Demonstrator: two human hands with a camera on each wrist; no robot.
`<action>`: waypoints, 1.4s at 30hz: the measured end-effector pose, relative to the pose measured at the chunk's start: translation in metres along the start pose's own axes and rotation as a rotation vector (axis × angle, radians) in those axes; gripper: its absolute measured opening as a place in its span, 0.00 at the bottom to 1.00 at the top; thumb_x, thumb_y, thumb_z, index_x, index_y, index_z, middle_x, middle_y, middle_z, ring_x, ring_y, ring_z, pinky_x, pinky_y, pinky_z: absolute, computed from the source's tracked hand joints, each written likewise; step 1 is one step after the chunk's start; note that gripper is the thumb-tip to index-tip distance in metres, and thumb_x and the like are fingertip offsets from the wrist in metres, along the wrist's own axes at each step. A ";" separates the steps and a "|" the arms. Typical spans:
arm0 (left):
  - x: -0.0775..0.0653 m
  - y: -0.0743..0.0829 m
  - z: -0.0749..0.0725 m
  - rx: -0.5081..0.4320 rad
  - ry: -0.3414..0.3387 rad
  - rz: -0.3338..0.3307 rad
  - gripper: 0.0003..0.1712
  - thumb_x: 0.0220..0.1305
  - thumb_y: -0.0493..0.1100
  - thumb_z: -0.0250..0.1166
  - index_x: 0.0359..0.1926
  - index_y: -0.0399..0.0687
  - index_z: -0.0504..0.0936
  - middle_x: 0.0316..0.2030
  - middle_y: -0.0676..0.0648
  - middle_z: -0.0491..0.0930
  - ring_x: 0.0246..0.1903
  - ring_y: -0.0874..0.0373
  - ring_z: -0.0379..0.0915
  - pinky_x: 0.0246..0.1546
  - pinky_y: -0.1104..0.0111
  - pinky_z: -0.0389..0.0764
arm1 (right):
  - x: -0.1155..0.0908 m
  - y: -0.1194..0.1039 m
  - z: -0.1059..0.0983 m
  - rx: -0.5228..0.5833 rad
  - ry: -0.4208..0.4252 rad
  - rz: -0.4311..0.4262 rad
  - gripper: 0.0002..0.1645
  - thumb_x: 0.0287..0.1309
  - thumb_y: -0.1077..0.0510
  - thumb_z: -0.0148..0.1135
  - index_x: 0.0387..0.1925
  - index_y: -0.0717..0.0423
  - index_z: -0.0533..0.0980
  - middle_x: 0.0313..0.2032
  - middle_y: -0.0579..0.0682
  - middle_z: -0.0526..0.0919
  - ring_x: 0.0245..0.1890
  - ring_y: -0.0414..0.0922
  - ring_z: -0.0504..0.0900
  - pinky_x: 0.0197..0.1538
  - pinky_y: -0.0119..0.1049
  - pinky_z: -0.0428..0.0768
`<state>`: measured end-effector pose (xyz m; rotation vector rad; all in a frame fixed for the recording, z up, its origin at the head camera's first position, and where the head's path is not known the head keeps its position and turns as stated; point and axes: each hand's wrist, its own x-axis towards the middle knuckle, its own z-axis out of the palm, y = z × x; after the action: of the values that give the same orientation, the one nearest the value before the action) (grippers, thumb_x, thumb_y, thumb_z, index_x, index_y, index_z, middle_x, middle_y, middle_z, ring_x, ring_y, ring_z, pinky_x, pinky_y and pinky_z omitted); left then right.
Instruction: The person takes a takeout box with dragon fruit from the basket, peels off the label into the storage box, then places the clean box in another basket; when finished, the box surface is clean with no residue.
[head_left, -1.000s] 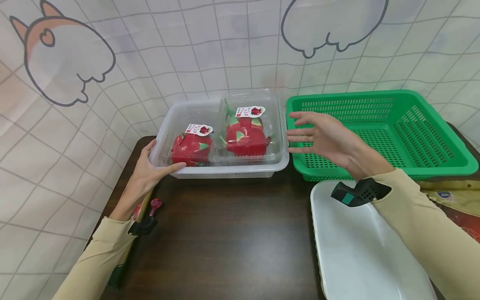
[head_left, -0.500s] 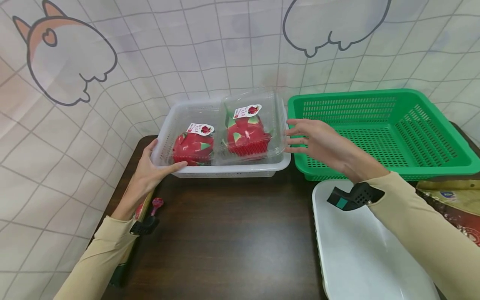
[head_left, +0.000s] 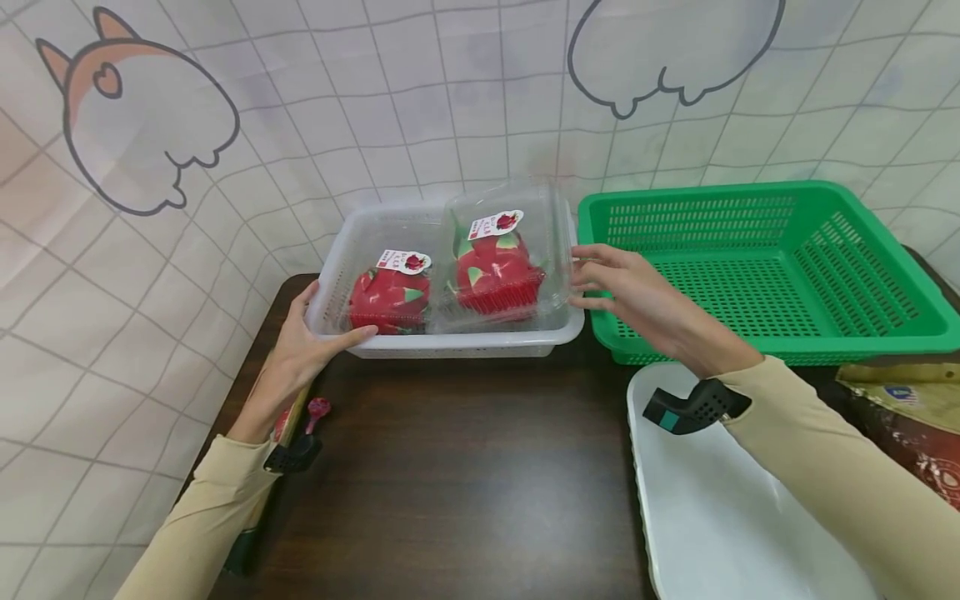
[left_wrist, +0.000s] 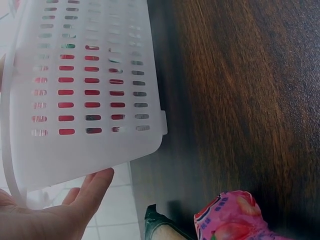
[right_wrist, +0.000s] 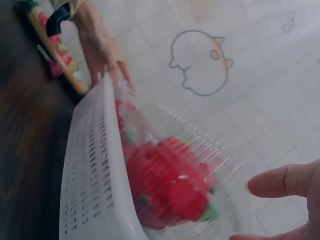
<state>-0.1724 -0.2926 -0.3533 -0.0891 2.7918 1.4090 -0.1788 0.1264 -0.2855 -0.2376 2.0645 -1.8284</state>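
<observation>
A white plastic basket stands at the back of the table with two clear clamshell boxes in it, each around a red dragon fruit. My left hand grips the basket's left end, thumb over the front rim and fingers along the outer wall. The left box sits low; the right box stands higher and tilts, its right side raised. Beside that box is my right hand, fingers extended toward its right edge; whether they touch it I cannot tell. In the right wrist view the thumb is apart from the box.
A green basket adjoins the white one on the right. In front of it lies a white tray, under my right forearm. A gold-and-red bag is at far right. Near my left wrist are a pink-wrapped lollipop and a long package.
The right clamshell box has gone from nearly level to tilted. My right hand has shifted slightly down and left against its side. My left hand keeps its hold on the white basket.
</observation>
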 end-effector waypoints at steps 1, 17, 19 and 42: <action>0.000 0.000 0.000 -0.001 0.001 0.002 0.66 0.62 0.58 0.74 0.85 0.52 0.38 0.76 0.33 0.56 0.68 0.34 0.57 0.68 0.35 0.66 | 0.000 -0.001 0.002 -0.010 0.017 -0.009 0.39 0.78 0.58 0.49 0.82 0.61 0.50 0.77 0.63 0.57 0.73 0.60 0.62 0.75 0.55 0.66; -0.002 -0.001 0.002 -0.009 0.016 0.006 0.66 0.62 0.58 0.75 0.85 0.50 0.38 0.76 0.33 0.55 0.69 0.35 0.57 0.70 0.35 0.64 | 0.015 0.004 0.026 0.077 0.090 -0.065 0.45 0.76 0.50 0.55 0.84 0.48 0.46 0.76 0.62 0.55 0.73 0.67 0.66 0.69 0.59 0.72; -0.002 -0.001 0.001 -0.013 0.014 0.004 0.66 0.63 0.58 0.74 0.85 0.51 0.37 0.76 0.33 0.55 0.69 0.35 0.57 0.69 0.35 0.64 | 0.017 0.004 0.029 0.097 0.092 -0.073 0.46 0.75 0.50 0.56 0.83 0.47 0.44 0.76 0.62 0.55 0.72 0.67 0.66 0.68 0.59 0.73; -0.001 -0.002 0.003 -0.021 0.001 0.008 0.66 0.63 0.55 0.74 0.85 0.52 0.36 0.76 0.34 0.54 0.70 0.35 0.56 0.70 0.36 0.64 | 0.026 0.002 0.041 -0.043 0.106 -0.118 0.55 0.69 0.49 0.64 0.85 0.34 0.41 0.80 0.56 0.47 0.76 0.63 0.53 0.63 0.61 0.78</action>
<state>-0.1718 -0.2918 -0.3566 -0.0786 2.7823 1.4406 -0.1865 0.0800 -0.2954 -0.2850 2.2069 -1.9041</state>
